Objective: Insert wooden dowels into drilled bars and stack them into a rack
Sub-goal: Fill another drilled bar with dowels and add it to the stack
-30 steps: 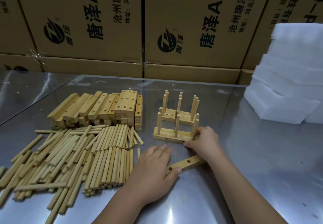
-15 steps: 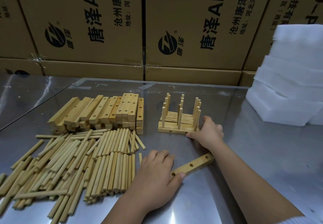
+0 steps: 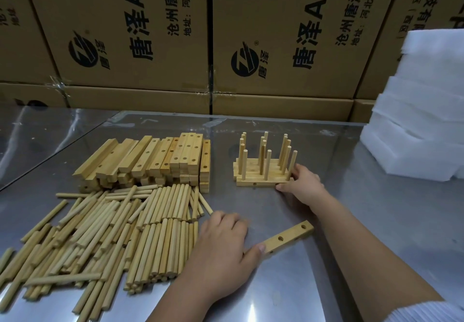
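Two hands busy on the shiny tabletop.
The right hand holds the end of the rack. The left hand seems to lie loose, thumb touching a bar near the dowels.

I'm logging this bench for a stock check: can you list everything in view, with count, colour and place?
loose dowels: many, pale wood, heaped on the table's left
drilled bars: a stack, too many to count, pale wood, behind the dowels
rack: one, pale wood, bars with upright dowels, centre right
single bar: one, pale wood, flat on the table between the hands
cardboard boxes: several, brown with black print, behind the table
foam sheets: a stack, white, far right
table: one, shiny grey metal
left hand: palm down, thumb touching the single bar's end
right hand: holds the rack's right front corner
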